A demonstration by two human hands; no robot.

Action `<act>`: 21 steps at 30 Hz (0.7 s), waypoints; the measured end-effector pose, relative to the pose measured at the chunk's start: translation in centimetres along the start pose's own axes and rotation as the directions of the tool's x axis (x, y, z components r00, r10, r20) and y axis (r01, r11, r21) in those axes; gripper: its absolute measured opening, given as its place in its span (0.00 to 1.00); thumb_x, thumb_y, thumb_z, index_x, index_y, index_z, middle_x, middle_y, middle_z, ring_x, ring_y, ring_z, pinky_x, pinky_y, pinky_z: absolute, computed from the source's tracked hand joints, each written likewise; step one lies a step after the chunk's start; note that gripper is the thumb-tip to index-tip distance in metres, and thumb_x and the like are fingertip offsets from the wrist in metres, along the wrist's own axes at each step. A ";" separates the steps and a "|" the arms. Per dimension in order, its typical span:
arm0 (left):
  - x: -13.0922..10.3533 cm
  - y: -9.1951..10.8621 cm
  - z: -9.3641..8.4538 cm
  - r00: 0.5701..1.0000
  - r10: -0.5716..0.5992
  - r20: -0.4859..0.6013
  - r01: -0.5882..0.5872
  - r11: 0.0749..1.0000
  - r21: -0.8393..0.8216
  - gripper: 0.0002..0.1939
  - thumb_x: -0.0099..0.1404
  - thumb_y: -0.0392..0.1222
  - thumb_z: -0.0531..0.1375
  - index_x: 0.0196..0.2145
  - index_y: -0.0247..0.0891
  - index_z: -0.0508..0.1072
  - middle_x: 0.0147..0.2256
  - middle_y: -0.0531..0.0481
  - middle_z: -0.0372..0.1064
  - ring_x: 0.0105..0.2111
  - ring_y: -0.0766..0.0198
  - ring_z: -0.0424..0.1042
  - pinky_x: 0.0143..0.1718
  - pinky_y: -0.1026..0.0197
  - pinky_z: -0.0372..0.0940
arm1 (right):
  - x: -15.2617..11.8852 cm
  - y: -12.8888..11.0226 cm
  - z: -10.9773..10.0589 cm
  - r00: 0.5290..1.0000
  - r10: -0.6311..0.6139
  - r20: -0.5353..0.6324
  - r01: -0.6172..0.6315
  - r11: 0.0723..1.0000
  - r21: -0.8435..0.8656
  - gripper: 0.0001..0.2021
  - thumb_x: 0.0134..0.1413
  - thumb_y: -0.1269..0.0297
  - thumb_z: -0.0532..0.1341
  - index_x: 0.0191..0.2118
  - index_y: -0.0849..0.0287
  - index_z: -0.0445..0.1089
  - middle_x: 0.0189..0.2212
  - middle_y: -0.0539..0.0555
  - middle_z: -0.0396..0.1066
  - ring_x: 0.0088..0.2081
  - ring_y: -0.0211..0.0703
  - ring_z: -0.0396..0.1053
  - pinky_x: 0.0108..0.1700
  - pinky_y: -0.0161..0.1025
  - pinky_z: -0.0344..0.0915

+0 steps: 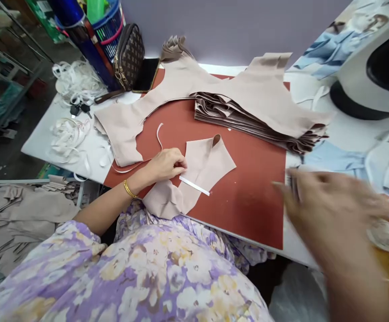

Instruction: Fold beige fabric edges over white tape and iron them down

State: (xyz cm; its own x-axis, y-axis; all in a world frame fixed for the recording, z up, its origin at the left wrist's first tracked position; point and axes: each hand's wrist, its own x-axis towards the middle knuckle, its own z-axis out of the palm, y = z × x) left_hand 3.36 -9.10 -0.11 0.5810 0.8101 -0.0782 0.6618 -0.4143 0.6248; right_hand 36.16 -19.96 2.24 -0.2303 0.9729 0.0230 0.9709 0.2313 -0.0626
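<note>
A beige cloth piece [211, 163] lies partly folded on the red-brown board [248, 201], its lower part hanging at the front edge. Over it rests a short white strip [194, 185]. My left hand [169, 164], with closed fingers, pinches at the strip's left end; a thin white tape [160, 134] runs out behind it. At the right, my right hand [328, 210] is smeared by motion above the table's right side, beside a small dark object; whether it holds anything is unclear.
Stacked beige cloth [258, 98] covers the board's back. White tape coils [70, 138], a brown pouch [129, 56] and a phone [147, 74] are at left. A white machine [375, 67] stands right, near blue cloth [338, 158]. A crate of cloth [30, 210] is lower left.
</note>
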 end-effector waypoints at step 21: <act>0.6 -0.2 0.4 0.996 -0.070 0.062 0.074 0.995 -0.064 0.05 0.55 0.32 0.67 0.32 0.34 0.80 0.33 0.47 0.76 0.29 0.66 0.72 0.36 0.63 0.68 | 4.7 -14.5 4.6 0.993 -0.116 -0.032 0.120 0.942 0.313 0.12 0.66 0.67 0.51 0.34 0.59 0.70 0.36 0.55 0.69 0.43 0.45 0.59 0.48 0.47 0.44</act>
State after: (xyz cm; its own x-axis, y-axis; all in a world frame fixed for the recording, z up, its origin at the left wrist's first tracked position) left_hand 3.73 -8.70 -0.60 0.5611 0.8101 -0.1698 0.6714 -0.3255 0.6658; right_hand 20.70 -18.69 -1.37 -0.3388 0.9388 0.0618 0.8665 0.3370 -0.3683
